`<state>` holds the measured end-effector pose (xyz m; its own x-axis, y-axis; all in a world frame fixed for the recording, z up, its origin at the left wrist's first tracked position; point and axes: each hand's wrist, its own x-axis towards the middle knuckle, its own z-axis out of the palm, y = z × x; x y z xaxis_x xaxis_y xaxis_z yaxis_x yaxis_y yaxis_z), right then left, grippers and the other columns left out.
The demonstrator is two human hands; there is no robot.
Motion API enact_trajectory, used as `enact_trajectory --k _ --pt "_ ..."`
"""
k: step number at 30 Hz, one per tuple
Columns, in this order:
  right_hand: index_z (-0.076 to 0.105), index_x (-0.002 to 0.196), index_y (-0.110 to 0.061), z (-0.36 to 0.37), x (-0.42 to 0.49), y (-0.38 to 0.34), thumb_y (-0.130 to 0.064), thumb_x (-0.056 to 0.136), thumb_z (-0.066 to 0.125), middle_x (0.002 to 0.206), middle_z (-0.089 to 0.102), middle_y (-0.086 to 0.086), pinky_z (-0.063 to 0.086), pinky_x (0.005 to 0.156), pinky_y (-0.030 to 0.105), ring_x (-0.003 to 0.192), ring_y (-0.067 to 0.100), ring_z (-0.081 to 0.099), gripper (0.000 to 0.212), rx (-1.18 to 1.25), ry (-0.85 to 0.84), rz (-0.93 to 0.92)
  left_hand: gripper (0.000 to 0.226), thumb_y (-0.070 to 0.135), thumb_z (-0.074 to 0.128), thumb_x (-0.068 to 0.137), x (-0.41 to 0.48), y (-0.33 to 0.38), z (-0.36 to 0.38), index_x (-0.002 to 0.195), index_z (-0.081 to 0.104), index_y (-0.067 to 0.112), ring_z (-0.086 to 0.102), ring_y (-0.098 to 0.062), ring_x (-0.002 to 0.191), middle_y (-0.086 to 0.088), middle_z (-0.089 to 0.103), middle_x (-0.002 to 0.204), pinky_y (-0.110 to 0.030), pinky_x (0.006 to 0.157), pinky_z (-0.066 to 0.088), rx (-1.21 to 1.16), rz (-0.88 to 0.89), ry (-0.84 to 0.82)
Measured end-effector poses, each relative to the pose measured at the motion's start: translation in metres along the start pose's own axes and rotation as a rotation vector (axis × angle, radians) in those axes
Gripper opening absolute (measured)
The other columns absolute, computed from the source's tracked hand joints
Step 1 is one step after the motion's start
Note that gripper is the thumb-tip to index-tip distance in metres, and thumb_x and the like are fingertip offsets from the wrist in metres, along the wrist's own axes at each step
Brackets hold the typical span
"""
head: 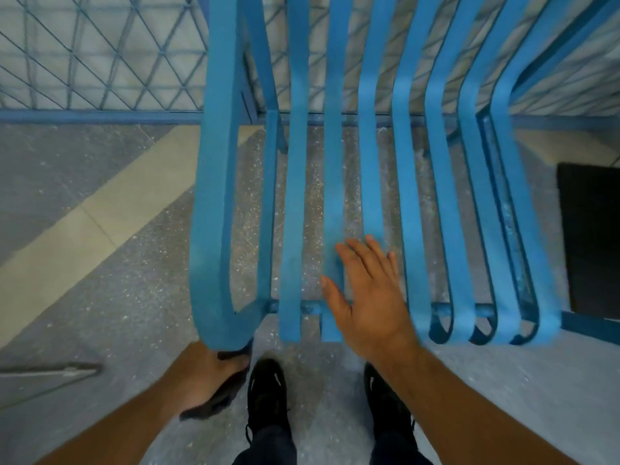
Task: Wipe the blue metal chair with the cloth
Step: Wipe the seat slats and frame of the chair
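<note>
1 chair (pixel 369 156) fills most of your view, straight ahead and below you: blue metal slats running from the backrest down across the seat to a curled front edge just above your shoes (pixel 268 391). Your cloth (pixel 214 402), a dark rag, is low on the chair's left side, bunched under your left hand (pixel 204 377), which is closed on it and pressed against the bottom curve of the left armrest (pixel 214 203) where that loop turns under. Your right hand (pixel 365 297) lies open and flat, fingers spread, on the front of the seat across 2 of the middle slats; it holds nothing and looks to be steadying the frame. As to progress, I judge you are working the lower front corner of the armrest, and the pictures give no clear sign of which parts are already clean: the paint looks evenly matte, and motion blur hides fine dust. The seat slats, backrest, right side and the crossbar under the front edge would all need a pass if not yet done; the crossbar near the right shows pale scuffs or grime. Beyond the chair are a speckled floor (pixel 100 297), a blue mesh fence (pixel 100 55) behind, and a dark mat (pixel 590 243) at right.
</note>
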<state>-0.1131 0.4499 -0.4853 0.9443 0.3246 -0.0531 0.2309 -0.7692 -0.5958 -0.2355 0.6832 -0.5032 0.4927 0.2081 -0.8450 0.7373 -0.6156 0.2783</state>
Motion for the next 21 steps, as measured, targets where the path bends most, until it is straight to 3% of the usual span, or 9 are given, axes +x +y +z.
enact_trajectory --k 2,4,7,10,12,15,19,21 --pt "0.059 0.128 -0.009 -0.008 -0.019 -0.002 -0.041 0.092 0.048 0.130 0.058 0.010 0.039 0.107 0.051 0.128 0.027 0.044 0.049 0.068 0.012 0.007 0.015 0.031 0.073 0.084 -0.023 0.019 0.007 0.092 0.068 0.019 0.068 -0.013 0.071 0.003 0.074 0.081 -0.034 0.077 0.053 -0.138 -0.018 -0.105" --pt "0.065 0.120 -0.009 -0.022 -0.039 -0.001 -0.039 0.090 0.049 0.118 0.064 0.008 0.050 0.095 0.044 0.112 0.025 0.057 0.045 0.119 -0.009 0.039 0.013 0.026 0.075 0.082 -0.043 0.030 0.018 0.087 0.072 0.014 0.069 -0.020 0.065 -0.005 0.073 0.070 -0.042 0.077 0.054 -0.233 -0.044 -0.167" --pt "0.068 0.110 -0.017 -0.048 -0.069 0.003 -0.038 0.088 0.050 0.105 0.067 0.000 0.053 0.084 0.033 0.099 0.018 0.060 0.035 0.142 -0.034 0.121 0.023 0.031 0.075 0.081 -0.072 0.066 0.032 0.090 0.072 0.011 0.071 -0.020 0.075 -0.006 0.075 0.077 -0.036 0.078 0.053 -0.361 -0.038 -0.237" --pt "0.067 0.107 -0.023 -0.075 -0.094 0.013 -0.034 0.088 0.056 0.100 0.063 -0.009 0.051 0.083 0.028 0.093 0.008 0.059 0.024 0.214 -0.036 0.195 0.046 0.051 0.072 0.077 -0.097 0.118 0.042 0.097 0.072 0.010 0.072 -0.029 0.080 -0.014 0.075 0.084 -0.039 0.077 0.054 -0.617 -0.063 -0.269" --pt "0.066 0.107 -0.025 -0.094 -0.104 0.018 -0.031 0.088 0.060 0.098 0.061 -0.012 0.048 0.083 0.022 0.091 0.002 0.056 0.021 0.233 -0.026 0.166 0.045 0.054 0.060 0.086 -0.103 0.146 0.046 0.100 0.071 0.012 0.072 -0.032 0.081 -0.016 0.074 0.087 -0.038 0.075 0.055 -0.773 -0.136 -0.237" --pt "0.064 0.110 -0.025 -0.129 -0.111 0.022 -0.030 0.087 0.062 0.104 0.061 -0.010 0.041 0.088 0.012 0.097 0.004 0.055 0.024 0.184 -0.048 0.027 0.054 0.061 0.049 0.089 -0.106 0.187 0.052 0.104 0.070 0.013 0.071 -0.032 0.082 -0.017 0.074 0.089 -0.036 0.074 0.057 -0.819 -0.181 -0.179" --pt "0.062 0.120 -0.024 -0.163 -0.104 0.030 -0.038 0.086 0.057 0.115 0.061 -0.007 0.044 0.093 0.021 0.106 0.010 0.054 0.038 0.106 -0.159 -0.175 0.055 0.061 0.045 0.090 -0.113 0.233 0.056 0.107 0.066 0.014 0.070 -0.029 0.083 -0.016 0.071 0.095 -0.035 0.071 0.058 -0.745 -0.167 -0.162" --pt "0.061 0.123 -0.024 -0.175 -0.097 0.037 -0.039 0.087 0.057 0.116 0.061 -0.007 0.046 0.093 0.026 0.106 0.012 0.056 0.039 0.116 -0.231 -0.230 0.047 0.058 0.041 0.094 -0.114 0.251 0.058 0.093 0.064 0.017 0.068 -0.025 0.080 -0.011 0.069 0.088 -0.028 0.066 0.054 -0.686 -0.114 -0.139"
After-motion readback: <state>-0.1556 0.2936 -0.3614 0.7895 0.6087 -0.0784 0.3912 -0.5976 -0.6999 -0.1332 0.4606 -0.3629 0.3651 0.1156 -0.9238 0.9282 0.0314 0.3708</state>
